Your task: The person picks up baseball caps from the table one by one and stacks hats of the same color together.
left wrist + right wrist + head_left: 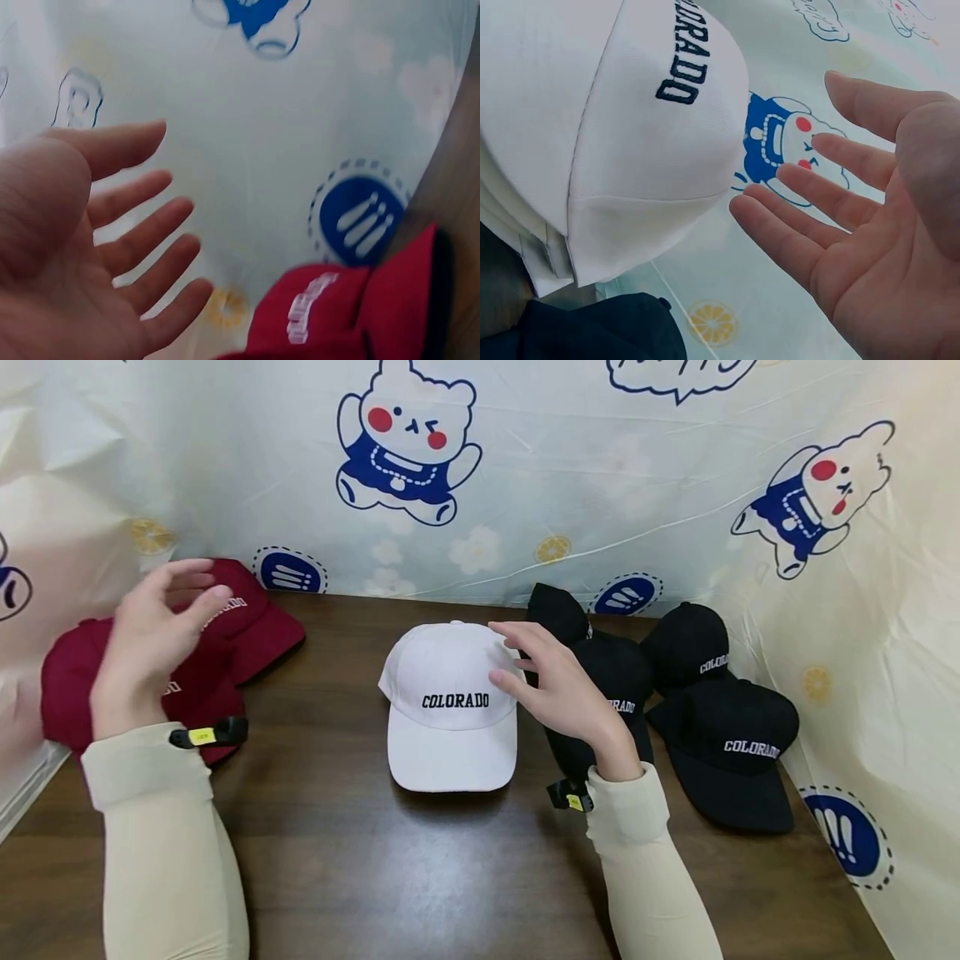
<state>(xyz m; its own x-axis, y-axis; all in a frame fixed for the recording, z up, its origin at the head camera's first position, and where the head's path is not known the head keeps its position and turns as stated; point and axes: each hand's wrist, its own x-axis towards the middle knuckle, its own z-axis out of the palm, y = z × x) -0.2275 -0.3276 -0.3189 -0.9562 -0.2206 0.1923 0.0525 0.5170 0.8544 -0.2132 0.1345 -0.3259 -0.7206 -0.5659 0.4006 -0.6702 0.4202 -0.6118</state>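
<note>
White caps lettered COLORADO sit nested in a stack mid-table, brims toward me; the layered edges show in the right wrist view. Beside the stack's right side is my right hand, fingers spread and holding nothing, fingertips close to the crown. My left hand is raised over the dark red caps at the left, its fingers loosely extended. In the left wrist view that hand's palm faces the camera, and a red cap lies below and beyond it.
Several black caps lie in a group right of the white stack, partly behind my right forearm. A printed cloth with cartoon bears hangs behind and along the sides of the brown wooden table.
</note>
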